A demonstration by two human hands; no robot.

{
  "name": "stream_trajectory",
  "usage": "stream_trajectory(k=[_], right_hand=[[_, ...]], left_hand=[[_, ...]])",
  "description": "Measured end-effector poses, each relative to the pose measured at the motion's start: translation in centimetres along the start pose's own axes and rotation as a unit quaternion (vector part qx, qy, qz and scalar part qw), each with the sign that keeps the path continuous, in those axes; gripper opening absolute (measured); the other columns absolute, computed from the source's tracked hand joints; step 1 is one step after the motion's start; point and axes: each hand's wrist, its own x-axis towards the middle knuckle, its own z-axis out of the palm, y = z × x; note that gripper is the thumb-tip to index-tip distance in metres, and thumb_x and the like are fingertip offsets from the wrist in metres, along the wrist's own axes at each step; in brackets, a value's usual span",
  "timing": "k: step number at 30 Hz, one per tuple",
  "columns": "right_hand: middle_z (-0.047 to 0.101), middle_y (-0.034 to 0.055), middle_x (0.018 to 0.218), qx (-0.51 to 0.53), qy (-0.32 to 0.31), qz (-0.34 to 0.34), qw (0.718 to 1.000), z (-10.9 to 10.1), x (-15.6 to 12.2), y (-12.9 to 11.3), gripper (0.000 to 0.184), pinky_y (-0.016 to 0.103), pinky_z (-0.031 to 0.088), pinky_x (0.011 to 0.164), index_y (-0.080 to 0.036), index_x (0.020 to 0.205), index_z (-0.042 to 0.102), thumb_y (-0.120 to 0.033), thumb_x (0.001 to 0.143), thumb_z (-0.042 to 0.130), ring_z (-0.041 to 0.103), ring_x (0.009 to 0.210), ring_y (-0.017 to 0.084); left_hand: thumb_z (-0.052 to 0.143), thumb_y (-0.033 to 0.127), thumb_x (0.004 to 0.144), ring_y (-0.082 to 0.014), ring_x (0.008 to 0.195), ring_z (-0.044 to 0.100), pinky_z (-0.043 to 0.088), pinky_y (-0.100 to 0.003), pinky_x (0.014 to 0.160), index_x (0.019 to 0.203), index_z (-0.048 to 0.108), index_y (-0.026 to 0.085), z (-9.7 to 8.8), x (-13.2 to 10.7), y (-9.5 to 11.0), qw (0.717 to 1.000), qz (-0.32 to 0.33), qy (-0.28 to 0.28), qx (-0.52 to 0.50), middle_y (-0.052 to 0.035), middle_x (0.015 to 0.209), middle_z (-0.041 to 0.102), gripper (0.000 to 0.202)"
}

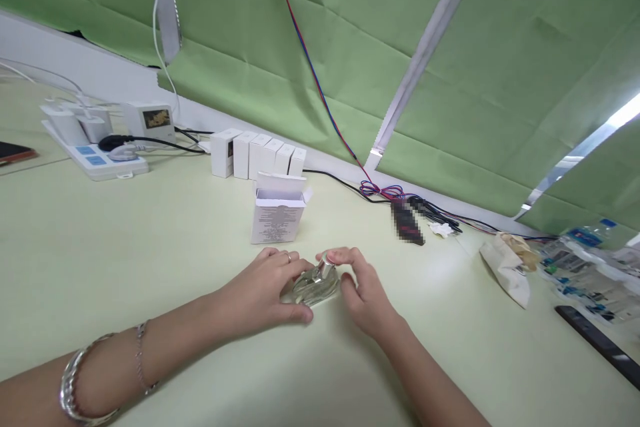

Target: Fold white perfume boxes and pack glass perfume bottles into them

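A small glass perfume bottle with a silvery cap stands on the pale table, leaning slightly in the tilted view. My left hand grips it from the left side, the thumb in front and the fingers curled behind. From the right, my right hand has its fingertips on the top of the cap, and its thumb is bent close to the bottle's right side. Just beyond my hands is an upright white carton with printed text, its top flap open.
Several white boxes line the wall behind the carton. A power strip with plugs is at left. Cables run along the wall. A crumpled paper bag, plastic-wrapped items and a black bar lie at right.
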Motion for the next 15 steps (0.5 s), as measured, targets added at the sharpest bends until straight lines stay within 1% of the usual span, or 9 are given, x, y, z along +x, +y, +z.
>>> stream_trajectory(k=[1, 3, 5, 7, 8, 9, 12, 13, 15], right_hand=[[0.061, 0.008, 0.111, -0.009, -0.016, -0.007, 1.0, 0.1, -0.4, 0.2, 0.053, 0.039, 0.051, 0.089, -0.024, 0.119, 0.042, 0.002, 0.073, 0.037, 0.06, 0.106, 0.018], [0.055, 0.0123, 0.122, -0.032, -0.047, -0.017, 0.998, 0.4, -1.1, 0.7, 0.061, 0.043, 0.05, 0.092, -0.022, 0.132, 0.027, -0.004, 0.076, 0.043, 0.056, 0.114, 0.021], [0.051, 0.0143, 0.127, -0.057, -0.065, -0.011, 0.996, 0.7, -1.5, 0.9, 0.067, 0.046, 0.048, 0.095, -0.022, 0.136, 0.018, -0.01, 0.078, 0.049, 0.053, 0.118, 0.024], [0.052, 0.0135, 0.126, -0.078, -0.061, -0.008, 0.995, 0.9, -1.6, 0.9, 0.064, 0.046, 0.049, 0.093, -0.024, 0.136, 0.019, -0.013, 0.081, 0.051, 0.055, 0.114, 0.024], [0.053, 0.0125, 0.124, -0.086, -0.057, -0.012, 0.995, 1.0, -1.5, 0.7, 0.063, 0.044, 0.051, 0.092, -0.026, 0.135, 0.02, -0.013, 0.082, 0.051, 0.057, 0.111, 0.023], [0.054, 0.0118, 0.122, -0.092, -0.051, -0.017, 0.994, 1.1, -1.4, 0.6, 0.061, 0.043, 0.052, 0.089, -0.026, 0.134, 0.021, -0.013, 0.083, 0.051, 0.059, 0.107, 0.022], [0.058, 0.0112, 0.116, -0.107, -0.028, -0.049, 0.993, 1.1, -1.0, 0.3, 0.057, 0.04, 0.057, 0.08, -0.026, 0.132, 0.026, -0.012, 0.083, 0.052, 0.063, 0.095, 0.021], [0.06, 0.0106, 0.111, -0.111, -0.021, -0.068, 0.991, 1.0, -0.9, 0.3, 0.055, 0.039, 0.057, 0.076, -0.026, 0.13, 0.028, -0.012, 0.083, 0.053, 0.064, 0.091, 0.021], [0.062, 0.0087, 0.102, -0.11, 0.01, -0.123, 0.986, 0.4, -0.7, 0.2, 0.051, 0.039, 0.058, 0.071, -0.027, 0.128, 0.032, -0.01, 0.084, 0.053, 0.064, 0.086, 0.021]], left_hand=[[0.065, 0.046, 0.074, -0.0253, 0.086, 0.055, 0.042, -0.039, 0.082, 0.104, 0.06, 0.023, -0.2, -0.1, -0.5, 0.997, 0.053, 0.051, 0.029, -0.0028, 0.086, 0.058, 0.038], [0.06, 0.045, 0.079, -0.0277, 0.1, 0.05, 0.04, -0.043, 0.089, 0.115, 0.052, 0.024, -0.8, 0.0, -1.6, 0.967, 0.126, 0.207, 0.081, -0.0067, 0.102, 0.054, 0.042], [0.059, 0.04, 0.081, -0.0296, 0.112, 0.044, 0.04, -0.045, 0.092, 0.124, 0.041, 0.025, -1.6, 0.2, -2.8, 0.915, 0.118, 0.371, 0.107, -0.0094, 0.114, 0.046, 0.049], [0.063, 0.041, 0.077, -0.0319, 0.122, 0.039, 0.04, -0.048, 0.095, 0.13, 0.028, 0.025, -2.2, 0.6, -4.0, 0.885, 0.046, 0.455, 0.084, -0.0123, 0.127, 0.036, 0.066], [0.065, 0.043, 0.075, -0.0328, 0.124, 0.039, 0.041, -0.05, 0.095, 0.133, 0.021, 0.025, -2.3, 0.9, -4.5, 0.89, -0.007, 0.454, 0.048, -0.0142, 0.132, 0.031, 0.075], [0.064, 0.046, 0.075, -0.0329, 0.123, 0.042, 0.043, -0.05, 0.093, 0.135, 0.014, 0.025, -2.4, 1.1, -4.9, 0.905, -0.063, 0.421, -0.002, -0.0161, 0.135, 0.03, 0.082], [0.056, 0.046, 0.082, -0.0278, 0.105, 0.059, 0.049, -0.047, 0.086, 0.139, -0.001, 0.023, -2.2, 1.3, -5.3, 0.936, -0.186, 0.257, -0.151, -0.015, 0.124, 0.049, 0.084], [0.054, 0.045, 0.083, -0.0261, 0.099, 0.062, 0.05, -0.045, 0.084, 0.14, -0.003, 0.024, -2.0, 1.3, -5.2, 0.942, -0.191, 0.216, -0.169, -0.0125, 0.117, 0.055, 0.083], [0.054, 0.04, 0.085, -0.0241, 0.094, 0.064, 0.051, -0.043, 0.083, 0.14, -0.002, 0.026, -1.5, 0.9, -4.7, 0.961, -0.149, 0.17, -0.161, -0.0093, 0.111, 0.06, 0.08]])
